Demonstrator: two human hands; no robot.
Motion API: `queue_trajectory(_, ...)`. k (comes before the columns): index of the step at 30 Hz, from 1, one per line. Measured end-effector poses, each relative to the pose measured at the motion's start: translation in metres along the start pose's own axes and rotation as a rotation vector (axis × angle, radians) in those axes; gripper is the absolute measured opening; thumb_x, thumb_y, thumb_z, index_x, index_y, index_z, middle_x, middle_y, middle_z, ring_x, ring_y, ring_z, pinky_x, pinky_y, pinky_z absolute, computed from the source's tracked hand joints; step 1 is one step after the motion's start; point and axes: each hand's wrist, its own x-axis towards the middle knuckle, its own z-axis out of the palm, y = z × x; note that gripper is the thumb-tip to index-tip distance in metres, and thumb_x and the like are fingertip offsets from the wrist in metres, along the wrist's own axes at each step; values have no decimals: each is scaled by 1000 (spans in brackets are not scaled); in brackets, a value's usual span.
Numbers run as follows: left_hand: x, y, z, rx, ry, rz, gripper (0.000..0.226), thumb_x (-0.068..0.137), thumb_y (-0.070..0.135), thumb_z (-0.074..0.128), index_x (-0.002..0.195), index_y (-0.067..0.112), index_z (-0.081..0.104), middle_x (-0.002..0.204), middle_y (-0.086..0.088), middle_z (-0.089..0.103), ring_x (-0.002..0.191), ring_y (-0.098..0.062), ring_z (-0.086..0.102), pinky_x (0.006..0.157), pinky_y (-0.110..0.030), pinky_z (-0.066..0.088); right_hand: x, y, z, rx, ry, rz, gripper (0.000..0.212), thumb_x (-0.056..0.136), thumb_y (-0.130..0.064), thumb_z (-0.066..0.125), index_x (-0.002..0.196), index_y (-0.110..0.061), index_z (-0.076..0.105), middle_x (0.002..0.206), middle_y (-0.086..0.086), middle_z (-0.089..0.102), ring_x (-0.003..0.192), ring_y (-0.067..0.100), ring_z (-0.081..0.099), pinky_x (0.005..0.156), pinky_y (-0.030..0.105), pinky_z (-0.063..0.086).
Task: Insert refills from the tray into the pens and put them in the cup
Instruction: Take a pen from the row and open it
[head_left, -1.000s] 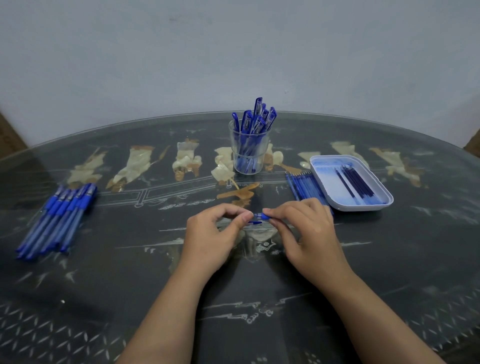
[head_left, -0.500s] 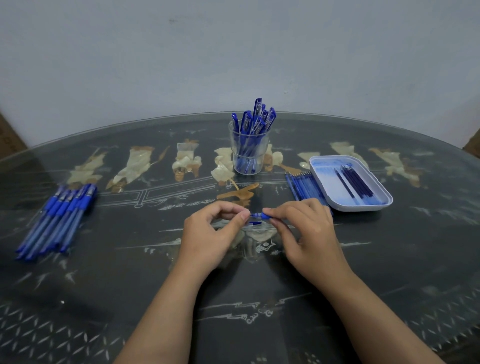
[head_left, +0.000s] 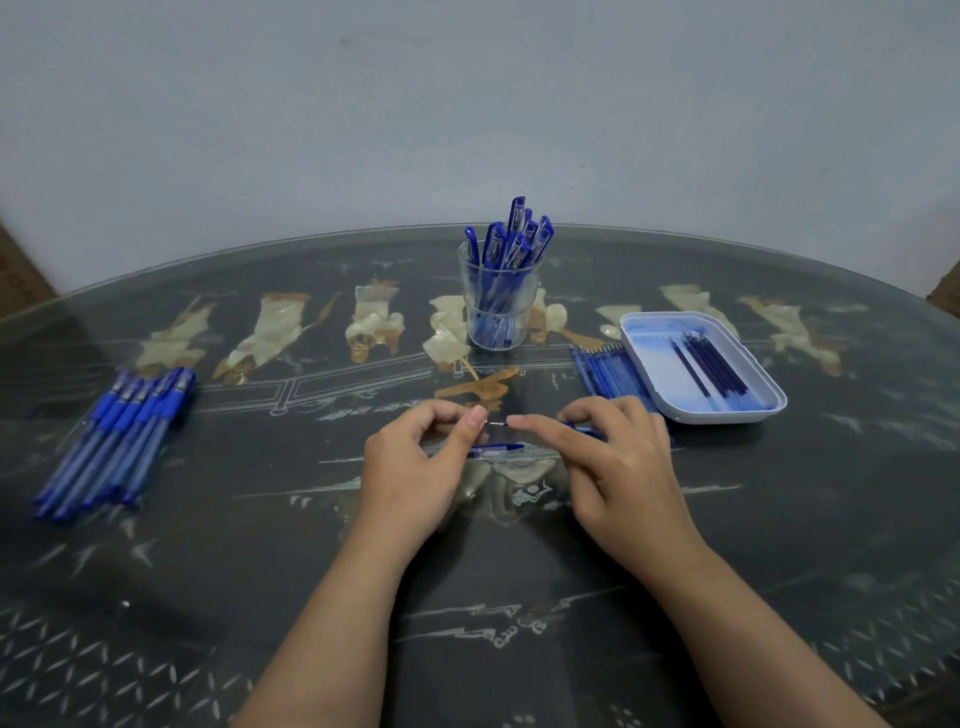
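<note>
Here, the barrel (head_left: 496, 450) is pinched in the left hand (head_left: 415, 470), the refill (head_left: 498, 425) in the right hand (head_left: 621, 467); misaligned, its tip could be bent.

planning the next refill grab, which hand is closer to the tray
Right. The right hand, pinching a pen part, lies just left of the tray, by its near corner; the left hand, also pinching one, is farther left, in front of the cup.

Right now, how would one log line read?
phase: assembling pen | left hand: pinches pen tip | right hand: grips pen | cup: pens inside | tray: holds refills
</note>
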Motion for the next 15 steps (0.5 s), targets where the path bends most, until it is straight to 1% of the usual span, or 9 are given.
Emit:
queue_trajectory(2, 1, -2, -1, -39, 37, 21, 6, 86, 22, 72, 82, 27, 73, 82, 15, 74, 85, 1, 67, 81, -19, 48, 0, 0, 1, 2, 7, 1, 60, 80, -4, 52, 123, -46, 62, 98, -11, 55, 86, 16, 45, 74, 36, 34)
queue_trajectory(5, 0, -3, -4, -89, 75, 31, 14, 84, 15, 75, 85, 28, 75, 89, 17, 74, 93, -1, 68, 88, -23, 49, 0, 1, 2, 1, 18, 7, 59, 80, -4, 51, 121, -45, 62, 98, -11, 55, 85, 16, 45, 73, 35, 34)
queue_trajectory(7, 0, -4, -7, -127, 97, 16, 17, 85, 13, 74, 88, 29, 76, 92, 14, 75, 94, -2, 68, 90, -25, 50, 0, 2, 3, 4, 21, 15, 58, 79, -3, 52, 120, -44, 62, 97, -12, 55, 85, 16, 44, 73, 36, 34)
queue_trajectory(9, 1, -5, -10, -94, 132, 36, 20, 86, 12, 73, 92, 31, 77, 94, 12, 75, 93, 0, 67, 88, -22, 50, 0, 2, 4, 5, 19, 20, 57, 79, -3, 53, 119, -43, 63, 97, -11, 55, 85, 17, 44, 73, 36, 34)
queue_trajectory(12, 2, -8, -16, 181, 160, 143, 25, 86, 12, 72, 92, 36, 75, 93, 14, 69, 90, 7, 62, 82, -7, 44, 0, 2, 4, 7, 18, 29, 55, 80, -3, 54, 118, -42, 63, 97, -12, 55, 85, 16, 44, 73, 37, 34)
queue_trajectory(13, 2, -9, -17, 258, 150, 159, 26, 85, 13, 72, 91, 39, 72, 90, 16, 68, 89, 7, 60, 83, -8, 44, 0, 2, 4, 10, 18, 31, 55, 80, -3, 55, 118, -42, 63, 97, -12, 54, 85, 16, 44, 73, 36, 34)
queue_trajectory(14, 1, -11, -18, 309, 136, 158, 27, 83, 15, 72, 90, 41, 70, 87, 18, 67, 89, 6, 61, 90, -17, 45, 0, 2, 4, 12, 18, 32, 54, 81, -3, 54, 117, -42, 63, 96, -12, 54, 85, 16, 43, 73, 36, 34)
queue_trajectory(15, 1, -12, -18, 348, 124, 148, 25, 82, 17, 73, 88, 42, 68, 83, 20, 67, 89, 4, 61, 96, -29, 45, 0, 1, 4, 14, 17, 32, 53, 81, -4, 54, 118, -42, 63, 96, -13, 54, 84, 15, 43, 73, 36, 33)
